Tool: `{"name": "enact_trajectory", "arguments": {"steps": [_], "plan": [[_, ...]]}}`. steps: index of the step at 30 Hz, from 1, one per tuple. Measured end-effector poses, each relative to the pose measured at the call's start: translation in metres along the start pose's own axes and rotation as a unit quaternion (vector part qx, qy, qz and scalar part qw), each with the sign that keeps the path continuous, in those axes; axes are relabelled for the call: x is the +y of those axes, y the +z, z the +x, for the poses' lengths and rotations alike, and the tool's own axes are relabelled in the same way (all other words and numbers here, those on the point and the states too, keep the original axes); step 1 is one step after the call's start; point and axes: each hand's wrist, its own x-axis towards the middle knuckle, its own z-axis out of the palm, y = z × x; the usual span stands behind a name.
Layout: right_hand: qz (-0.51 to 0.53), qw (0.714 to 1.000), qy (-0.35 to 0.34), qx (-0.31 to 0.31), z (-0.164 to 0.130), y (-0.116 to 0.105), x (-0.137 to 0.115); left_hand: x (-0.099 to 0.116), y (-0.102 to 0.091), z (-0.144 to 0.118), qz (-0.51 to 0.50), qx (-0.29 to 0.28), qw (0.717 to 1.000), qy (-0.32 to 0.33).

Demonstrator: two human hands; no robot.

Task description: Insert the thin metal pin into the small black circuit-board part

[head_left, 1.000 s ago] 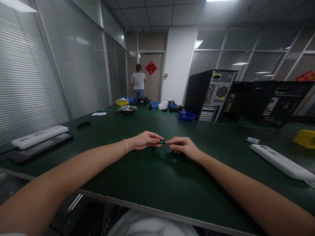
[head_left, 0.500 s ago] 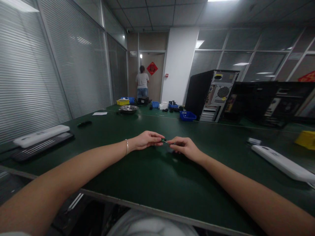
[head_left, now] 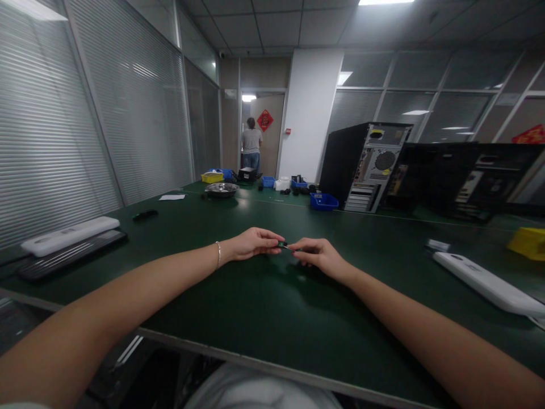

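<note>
Just left of frame centre, the left hand [head_left: 251,244] pinches one end of a small green part [head_left: 281,245]; the right hand [head_left: 317,254] pinches its other end, above the green table [head_left: 238,307]. It looks light, stiff, tiny; fingertip grips at both ends suit it.

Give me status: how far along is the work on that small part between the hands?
Done: nothing visibly finished. In hand: left hand and right hand both pinch the small green part just above the green table. Left: cannot tell; the part is too small to read.
</note>
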Motion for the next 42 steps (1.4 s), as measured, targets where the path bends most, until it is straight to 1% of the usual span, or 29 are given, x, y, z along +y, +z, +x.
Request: {"name": "enact_trajectory", "arguments": {"steps": [4, 8, 12, 16, 24, 26, 30, 33, 36, 39, 42], "plan": [[0.003, 1.000, 0.017, -0.001, 0.000, -0.002, 0.000, -0.001, 0.000, 0.001, -0.005, 0.000, 1.000, 0.007], [0.012, 0.999, 0.031, -0.002, -0.001, -0.004, -0.002, 0.000, 0.002, 0.002, -0.028, 0.015, 0.999, 0.021], [0.016, 1.000, 0.021, 0.007, -0.002, -0.001, -0.005, 0.001, 0.004, 0.001, -0.036, 0.013, 0.999, 0.025], [0.022, 1.000, 0.010, -0.012, -0.002, 0.005, -0.006, -0.001, 0.003, 0.002, -0.029, 0.012, 0.999, 0.034], [0.019, 1.000, 0.018, -0.009, -0.004, 0.007, -0.011, -0.004, 0.001, 0.003, -0.050, 0.017, 0.998, 0.047], [0.016, 1.000, 0.017, -0.010, -0.004, 0.006, -0.009, -0.003, 0.002, 0.002, -0.029, 0.025, 0.998, 0.054], [0.005, 1.000, 0.020, 0.002, -0.003, 0.004, -0.005, -0.002, 0.006, 0.000, 0.051, 0.028, 0.996, 0.066], [-0.012, 0.999, 0.029, 0.020, -0.003, 0.002, -0.006, -0.002, 0.010, -0.002, 0.106, 0.027, 0.991, 0.082], [-0.019, 0.999, 0.029, 0.026, -0.004, 0.000, -0.008, 0.001, 0.013, -0.004, 0.148, 0.040, 0.984, 0.086], [-0.028, 0.999, 0.019, 0.018, -0.004, -0.001, -0.008, 0.004, 0.015, -0.006, 0.163, 0.038, 0.983, 0.069], [-0.043, 0.999, 0.017, 0.016, -0.004, -0.001, -0.007, 0.006, 0.015, -0.006, 0.144, 0.025, 0.988, 0.055]]}}
